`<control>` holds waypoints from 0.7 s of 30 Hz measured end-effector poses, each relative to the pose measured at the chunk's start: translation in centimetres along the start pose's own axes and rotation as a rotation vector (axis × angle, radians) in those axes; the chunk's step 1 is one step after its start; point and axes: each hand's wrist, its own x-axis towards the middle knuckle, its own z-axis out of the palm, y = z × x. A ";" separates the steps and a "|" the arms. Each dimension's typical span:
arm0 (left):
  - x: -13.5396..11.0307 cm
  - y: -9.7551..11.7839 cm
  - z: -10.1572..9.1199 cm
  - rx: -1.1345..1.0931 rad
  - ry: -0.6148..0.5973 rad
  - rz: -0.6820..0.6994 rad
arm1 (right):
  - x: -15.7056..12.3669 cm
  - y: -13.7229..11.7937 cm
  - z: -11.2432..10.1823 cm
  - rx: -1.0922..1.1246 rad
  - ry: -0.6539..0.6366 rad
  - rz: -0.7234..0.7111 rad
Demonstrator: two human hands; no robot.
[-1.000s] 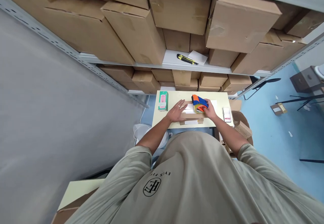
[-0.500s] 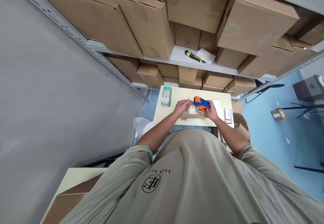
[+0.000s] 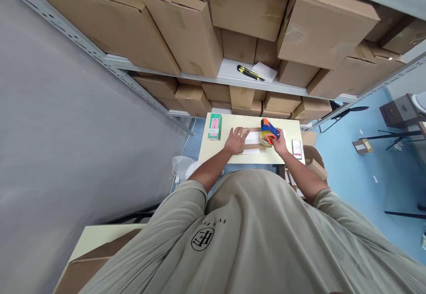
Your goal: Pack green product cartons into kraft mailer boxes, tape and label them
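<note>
A small cardboard box [image 3: 254,146] with white paper on its top lies flat on the pale yellow table [image 3: 229,120]. Fingers spread, my left hand [image 3: 235,141] rests on the box's left end. My right hand [image 3: 280,143] grips a blue and orange tape dispenser [image 3: 270,128] loaded with a yellowish roll of tape. The dispenser is over the right part of the box and hides some of it. Whether tape runs from it to the box is too small to tell.
A green box with a pink picture [image 3: 214,127] stands at the table's left end. At the right end lies a phone [image 3: 297,149]. Behind the table, a metal shelf [image 3: 233,79] bears many cardboard boxes and a yellow-black box cutter [image 3: 250,72]. A grey wall is on the left.
My left hand has gone from raised, bent fingers near the dispenser to spread fingers on the box's left end. The tape dispenser has shifted a little right and tilted in my right hand.
</note>
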 end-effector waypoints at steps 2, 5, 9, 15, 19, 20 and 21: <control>1.4 -1.0 -2.0 -0.006 0.053 -0.045 | 0.3 -0.5 -1.0 0.030 0.069 -0.024; 2.6 -2.7 -5.0 0.016 0.213 -0.129 | 0.8 -1.0 -2.7 0.081 0.175 -0.101; 2.5 -3.2 -6.4 0.038 0.267 -0.109 | 0.5 -1.1 -4.0 0.117 0.252 -0.161; -0.4 0.0 -3.1 -0.011 0.112 0.038 | -1.6 -0.3 -3.9 0.078 0.187 -0.103; -1.2 1.4 -2.2 -0.049 0.045 0.132 | -2.5 0.5 -4.0 -0.023 0.099 -0.105; -1.1 1.5 -2.2 -0.065 0.021 0.139 | -2.5 0.6 -4.1 -0.039 0.083 -0.108; -0.8 1.4 -2.3 -0.084 -0.014 0.139 | -2.5 0.7 -4.1 -0.049 0.071 -0.111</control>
